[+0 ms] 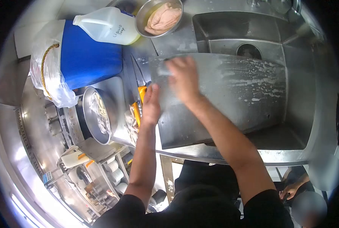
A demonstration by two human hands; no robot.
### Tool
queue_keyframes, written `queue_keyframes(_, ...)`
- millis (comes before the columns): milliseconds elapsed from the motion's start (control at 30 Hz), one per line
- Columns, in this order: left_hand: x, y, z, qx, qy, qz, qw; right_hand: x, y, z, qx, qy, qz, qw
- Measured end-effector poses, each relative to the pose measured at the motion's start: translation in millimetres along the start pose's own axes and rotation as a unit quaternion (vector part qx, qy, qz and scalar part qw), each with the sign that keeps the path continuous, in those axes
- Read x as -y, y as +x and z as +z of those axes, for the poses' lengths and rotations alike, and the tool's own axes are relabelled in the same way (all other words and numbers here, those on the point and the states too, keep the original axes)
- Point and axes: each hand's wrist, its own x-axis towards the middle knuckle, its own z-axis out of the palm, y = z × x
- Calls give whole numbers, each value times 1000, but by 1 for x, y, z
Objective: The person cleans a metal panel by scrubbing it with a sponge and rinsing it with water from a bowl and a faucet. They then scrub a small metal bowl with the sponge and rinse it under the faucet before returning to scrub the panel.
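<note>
A large metal sheet (222, 91) with soapy streaks and drops at its right lies across the sink. On its upper left part my right hand (184, 78) bends its fingers over a small dark thing, blurred by motion. My left hand (152, 104) is at the sheet's left edge, fingers together against it. Left of that hand are knives with orange handles (142, 92), one blade pointing up, and pale scraps (131, 127) beside them.
The sink (302, 114) has a drain at the top. A soap jug (108, 28), a metal bowl (138, 22) with pale meat, a blue container (88, 55) and a second bowl (86, 114) stand left. At lower right, a person's hand (290, 191) shows.
</note>
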Motion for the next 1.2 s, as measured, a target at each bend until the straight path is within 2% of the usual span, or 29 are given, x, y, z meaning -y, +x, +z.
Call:
queue_keyframes(100, 26, 6, 1, -65, -158, 55, 984, 29, -5, 13, 45, 26, -43, 998)
queue_keyframes(133, 20, 5, 1, -34, -183, 88, 979, 28, -12, 9, 68, 44, -60, 995)
queue_keyframes(167, 14, 0, 0, -47, -204, 30, 977, 21, -21, 1, 91, 56, -72, 992)
queue_keyframes(200, 18, 3, -5, -49, -232, -4, 971, 11, -33, -11, 66, 69, -80, 992)
queue_keyframes(233, 24, 6, -7, -55, -258, -39, 964, -14, -48, -23, 36, 24, -57, 997)
queue_keyframes(267, 22, 4, -1, -37, -179, -21, 983, -50, -64, -35, 7, -17, -37, 999)
queue_keyframes(300, 12, 0, 3, -23, -100, -1, 995, -93, -86, -54, -144, 23, 15, 989)
queue_keyframes(333, 3, -5, 6, -10, -20, 22, 1000, -113, -95, -107, -50, -2, 199, 979)
queue_keyframes(367, -2, -6, 9, -7, -7, 26, 1000, -165, -117, -130, -124, -49, 314, 940)
queue_keyframes(400, -6, -9, 12, -5, 8, 29, 1000, -206, -131, -150, -122, -229, 248, 933)
queue_keyframes(500, -16, -11, 20, -5, 15, 43, 999, -190, -122, -132, -139, -295, 298, 897)
queue_keyframes(567, -18, -12, 18, -4, 20, 50, 999, -115, -108, -101, -122, -224, 268, 929)
queue_keyframes(600, -14, -11, 15, -1, 24, 52, 998, -77, -106, -82, -108, -182, 200, 957)
queue_keyframes(633, -11, -11, 13, 5, 28, 53, 998, -39, -105, -63, -83, -113, 200, 970)
queue_keyframes(667, -10, -8, 15, 0, 27, 47, 999, -5, -109, -49, -9, -76, 186, 980)
queue_keyframes(767, -7, -7, 13, -14, 5, 29, 999, 57, -113, -54, 110, 17, 68, 992)
queue_keyframes(833, -7, -10, 15, -10, -48, 21, 999, 27, -133, -59, 135, -28, 10, 990)
queue_keyframes(900, -6, -9, 16, -14, -33, 41, 998, -36, -141, -105, 158, -169, 11, 973)
queue_keyframes(967, 0, -6, 11, -29, -12, 54, 998, -114, -158, -162, 151, -335, 147, 918)
queue_keyframes(1000, 5, -3, 8, -31, 4, 52, 998, -158, -167, -190, 219, -397, 193, 870)
queue_keyframes(1033, 10, 0, 7, -33, 17, 54, 998, -188, -170, -203, 175, -389, 265, 865)
queue_keyframes(1133, 4, -5, 13, -4, -56, 47, 997, -163, -151, -209, 185, -357, 335, 852)
queue_keyframes(1200, 0, -7, 12, -2, -70, 42, 997, -129, -160, -180, 212, -393, 321, 835)
